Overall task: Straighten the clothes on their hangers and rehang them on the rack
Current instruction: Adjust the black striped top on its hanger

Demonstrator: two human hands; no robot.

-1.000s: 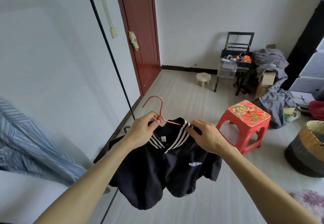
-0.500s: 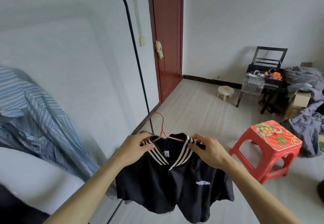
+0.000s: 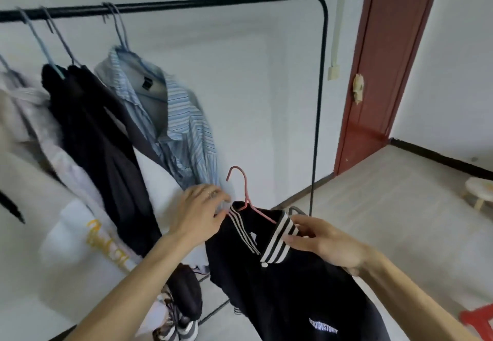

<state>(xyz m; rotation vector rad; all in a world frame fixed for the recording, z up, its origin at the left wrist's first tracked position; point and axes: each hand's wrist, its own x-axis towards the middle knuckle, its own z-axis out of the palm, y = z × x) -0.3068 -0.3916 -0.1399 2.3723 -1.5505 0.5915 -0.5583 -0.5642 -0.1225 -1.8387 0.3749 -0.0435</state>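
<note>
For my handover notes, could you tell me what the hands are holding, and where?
Black shirt on pink hanger: left hand at left collar, right hand pinching right striped collar.

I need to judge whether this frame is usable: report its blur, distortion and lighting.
Head view: motion blur smears the white garment and dark garment at left; the black shirt collar, pink hanger and both hands stay fairly sharp; wide-angle distortion bows the rack and door; lighting is soft and even, without glare.

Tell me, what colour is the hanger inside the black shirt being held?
Pink. The hanger shows best in the head view, its hook sticking up above the striped collar.
</note>
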